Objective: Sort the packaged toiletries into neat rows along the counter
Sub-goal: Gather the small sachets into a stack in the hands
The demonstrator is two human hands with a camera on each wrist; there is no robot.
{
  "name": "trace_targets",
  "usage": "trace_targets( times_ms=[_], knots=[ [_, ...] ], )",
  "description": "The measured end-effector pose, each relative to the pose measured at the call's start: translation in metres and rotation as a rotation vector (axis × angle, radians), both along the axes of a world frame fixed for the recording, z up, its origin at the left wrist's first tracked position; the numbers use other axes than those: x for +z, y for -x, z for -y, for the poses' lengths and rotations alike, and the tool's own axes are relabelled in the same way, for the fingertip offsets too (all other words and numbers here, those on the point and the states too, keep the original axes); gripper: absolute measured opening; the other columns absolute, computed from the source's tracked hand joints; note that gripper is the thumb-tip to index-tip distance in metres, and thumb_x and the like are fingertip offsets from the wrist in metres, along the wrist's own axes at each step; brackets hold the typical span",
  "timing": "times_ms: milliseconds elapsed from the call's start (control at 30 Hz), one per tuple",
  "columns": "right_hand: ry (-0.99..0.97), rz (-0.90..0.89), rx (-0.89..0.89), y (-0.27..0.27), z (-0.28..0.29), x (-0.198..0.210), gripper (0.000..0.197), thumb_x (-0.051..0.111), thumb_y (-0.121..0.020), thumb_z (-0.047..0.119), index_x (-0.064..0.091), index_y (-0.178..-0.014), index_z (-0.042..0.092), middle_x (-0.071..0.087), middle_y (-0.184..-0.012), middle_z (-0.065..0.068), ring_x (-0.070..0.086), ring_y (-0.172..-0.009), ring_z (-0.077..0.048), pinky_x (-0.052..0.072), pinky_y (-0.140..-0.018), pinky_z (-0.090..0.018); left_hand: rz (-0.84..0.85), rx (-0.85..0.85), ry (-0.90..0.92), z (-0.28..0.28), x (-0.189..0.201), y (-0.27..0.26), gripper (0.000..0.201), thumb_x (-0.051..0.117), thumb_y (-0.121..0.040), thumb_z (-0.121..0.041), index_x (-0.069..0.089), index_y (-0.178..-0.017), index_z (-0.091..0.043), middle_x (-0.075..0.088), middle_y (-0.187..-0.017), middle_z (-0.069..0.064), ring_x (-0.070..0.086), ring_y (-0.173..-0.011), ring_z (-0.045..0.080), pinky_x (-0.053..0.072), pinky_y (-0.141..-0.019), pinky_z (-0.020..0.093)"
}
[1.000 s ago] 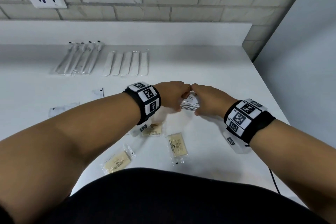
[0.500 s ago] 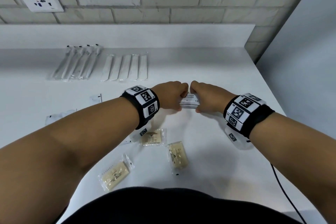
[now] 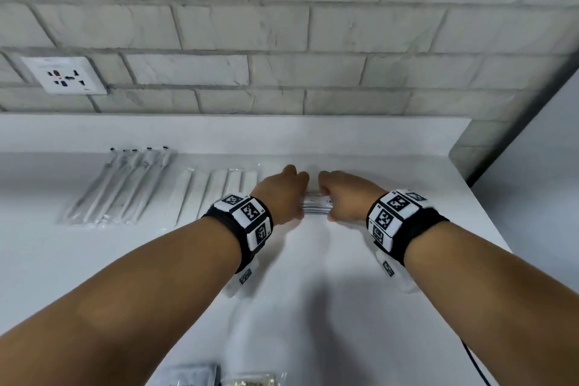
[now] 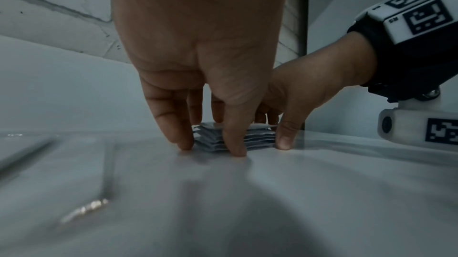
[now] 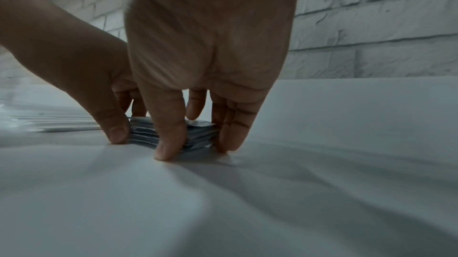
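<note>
My left hand [image 3: 283,194] and right hand [image 3: 344,197] both pinching stack of sachets [image 3: 316,206] between them, fingertips down on counter [image 3: 313,291]. Stack sits just right of flat packet row [image 3: 219,191]; toothbrush packs [image 3: 122,185] further left.

The head view is taken from above and behind both forearms, facing forward and down across the counter [image 3: 313,307] toward the brick wall [image 3: 282,25]. The left wrist view is set low, just above the counter, looking along the left hand [image 4: 198,46] at its fingers [image 4: 234,143], very near. The right wrist view is placed likewise behind the right hand [image 5: 210,46], close to its fingers [image 5: 168,147]. The stack of sachets [image 3: 316,207] between the fingers is shared by all three views; each wrist view also takes in the opposite hand.
</note>
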State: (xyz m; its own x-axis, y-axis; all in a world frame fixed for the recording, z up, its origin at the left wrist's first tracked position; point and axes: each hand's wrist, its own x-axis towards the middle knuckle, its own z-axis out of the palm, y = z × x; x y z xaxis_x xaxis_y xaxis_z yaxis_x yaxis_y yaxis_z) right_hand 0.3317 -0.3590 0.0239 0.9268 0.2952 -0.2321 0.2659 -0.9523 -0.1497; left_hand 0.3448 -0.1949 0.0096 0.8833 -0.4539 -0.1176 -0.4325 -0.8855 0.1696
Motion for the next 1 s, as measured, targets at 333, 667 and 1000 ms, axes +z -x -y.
trace_targets(
  times_ms=[333,667,1000],
  knots=[
    [0.184,0.080,-0.069,-0.084,-0.004,0.002,0.066,0.083,-0.068,0.028,0.049,-0.124,0.016,0.051,-0.118,-0.012,0.062,-0.098,-0.033,0.050,-0.074,-0.038,-0.018,0.047,-0.026,0.003,0.006,-0.079,0.050,0.074,-0.078,-0.033,0.049,-0.117,-0.014,0.046,-0.118,0.009,0.060,-0.094,0.033,0.049,-0.075,0.037],
    [0.113,0.181,-0.100,-0.103,-0.001,-0.004,0.035,0.072,-0.079,0.022,0.061,-0.111,0.011,0.068,-0.104,-0.012,0.065,-0.095,-0.033,0.041,-0.069,-0.032,0.013,0.015,0.096,0.006,0.002,-0.103,0.067,0.072,-0.079,-0.021,0.044,-0.137,-0.035,0.042,-0.137,0.002,0.059,-0.109,0.031,0.047,-0.087,0.034],
    [0.068,0.138,-0.079,-0.103,0.004,-0.004,0.033,0.073,-0.080,0.030,0.064,-0.101,0.007,0.068,-0.100,-0.015,0.064,-0.092,-0.033,0.039,-0.069,-0.029,0.018,0.041,0.172,0.001,0.002,-0.104,0.040,0.071,-0.080,-0.014,0.061,-0.118,-0.022,0.050,-0.127,0.003,0.057,-0.109,0.025,0.035,-0.082,0.022]
  ],
)
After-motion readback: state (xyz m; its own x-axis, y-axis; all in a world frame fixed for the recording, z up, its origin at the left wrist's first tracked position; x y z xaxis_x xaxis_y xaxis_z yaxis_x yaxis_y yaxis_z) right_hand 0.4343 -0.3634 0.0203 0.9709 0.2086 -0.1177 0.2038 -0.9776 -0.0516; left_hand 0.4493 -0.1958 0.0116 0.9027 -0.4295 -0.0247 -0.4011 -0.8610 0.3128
